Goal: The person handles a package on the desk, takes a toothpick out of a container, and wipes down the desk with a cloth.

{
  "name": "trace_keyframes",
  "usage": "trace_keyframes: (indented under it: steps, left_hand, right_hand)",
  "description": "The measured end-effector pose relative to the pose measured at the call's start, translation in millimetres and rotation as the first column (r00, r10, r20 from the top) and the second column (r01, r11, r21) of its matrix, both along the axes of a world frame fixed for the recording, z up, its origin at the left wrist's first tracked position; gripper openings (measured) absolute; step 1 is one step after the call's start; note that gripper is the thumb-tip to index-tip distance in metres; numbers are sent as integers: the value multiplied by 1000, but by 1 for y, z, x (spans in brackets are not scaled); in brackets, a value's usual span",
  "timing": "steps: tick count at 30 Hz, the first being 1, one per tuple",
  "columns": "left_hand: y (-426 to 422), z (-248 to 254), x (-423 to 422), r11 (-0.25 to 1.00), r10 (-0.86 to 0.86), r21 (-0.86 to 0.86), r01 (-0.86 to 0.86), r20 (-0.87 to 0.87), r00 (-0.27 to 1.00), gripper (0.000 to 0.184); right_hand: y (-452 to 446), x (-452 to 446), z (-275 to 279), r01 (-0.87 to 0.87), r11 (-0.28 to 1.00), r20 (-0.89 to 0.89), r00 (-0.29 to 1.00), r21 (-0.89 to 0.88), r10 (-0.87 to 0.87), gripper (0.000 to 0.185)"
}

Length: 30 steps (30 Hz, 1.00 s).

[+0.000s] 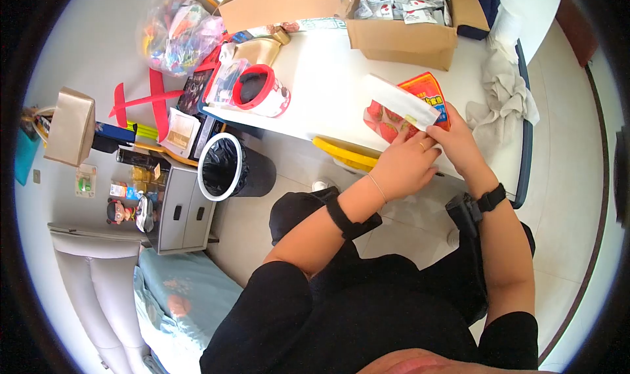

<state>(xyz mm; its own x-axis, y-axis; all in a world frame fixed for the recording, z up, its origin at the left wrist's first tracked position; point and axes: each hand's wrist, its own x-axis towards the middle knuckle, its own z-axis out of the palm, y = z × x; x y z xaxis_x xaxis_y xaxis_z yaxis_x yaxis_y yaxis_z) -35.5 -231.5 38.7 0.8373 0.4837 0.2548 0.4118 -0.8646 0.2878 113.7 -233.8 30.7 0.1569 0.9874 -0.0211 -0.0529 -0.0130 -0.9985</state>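
Observation:
A packet with strawberry pictures and a white panel (405, 103) is held at the table's front edge. My left hand (408, 164), with a ring and a thin bracelet, has its fingertips closed on the lower edge of this packet. My right hand (461, 143) grips the packet's right end, its thumb lying across the white part. Behind it, partly covered, is a red and orange packet (426, 85) with yellow print; whether my right fingers also hold it I cannot tell.
On the white table (315, 65) stand an open cardboard box (403, 45) of small sachets, a red and white tub (272, 95) and a crumpled cloth (502, 91). Below are a lined bin (252, 170) and a yellow curved object (344, 154). A drawer cabinet (184, 210) stands left.

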Motion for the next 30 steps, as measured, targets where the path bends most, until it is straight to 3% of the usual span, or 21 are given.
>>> trace_keyframes:
  steps: [4,6,7,8,11,14,17,18,20,21,24,26,28,30]
  left_hand:
    - [-4,9,-9,999,-33,42,33,-1,999,31]
    - [-3,16,-14,988,-24,-156,6,-112,993,22]
    - [-2,15,-19,1000,17,-15,-17,-22,1000,18]
    - [-1,15,-23,999,31,-9,-31,10,999,18]
    - [8,32,-40,990,126,-62,-125,11,992,17]
    - [20,36,-59,957,289,-29,-288,122,949,16]
    - [38,47,-76,866,478,-82,-493,426,768,12]
    - [43,53,-81,863,482,-88,-497,434,761,12]
    - [52,63,-90,841,513,-181,-510,567,644,11]
    - [54,67,-91,853,517,-287,-437,582,628,11]
    - [55,70,-85,862,494,-281,-422,647,580,11]
    - [51,65,-76,859,510,-317,-402,606,610,11]
    - [49,61,-69,890,455,-304,-340,628,631,12]
    - [52,60,-69,884,468,-312,-349,598,651,13]
  right_hand:
    - [13,-2,-11,0,995,254,967,-103,26,30]
    - [10,-23,2,81,995,463,881,52,-96,26]
    - [9,-34,8,90,987,445,885,132,-140,25]
    - [13,-41,8,72,987,472,872,141,-131,25]
    - [36,-60,2,187,921,408,853,340,-324,25]
    - [75,-90,21,195,901,386,853,387,-350,25]
    - [126,-123,34,176,912,428,839,371,-336,26]
    - [145,-138,35,167,913,437,836,373,-331,26]
    - [181,-166,30,220,874,240,906,433,-347,23]
    - [204,-173,17,213,875,248,905,435,-344,23]
    - [248,-190,-18,286,851,373,804,441,-464,21]
    - [259,-197,-20,391,881,129,891,266,-435,22]
    - [283,-185,-44,444,873,72,882,201,-465,24]
    - [294,-171,-58,505,858,-103,862,96,-496,27]
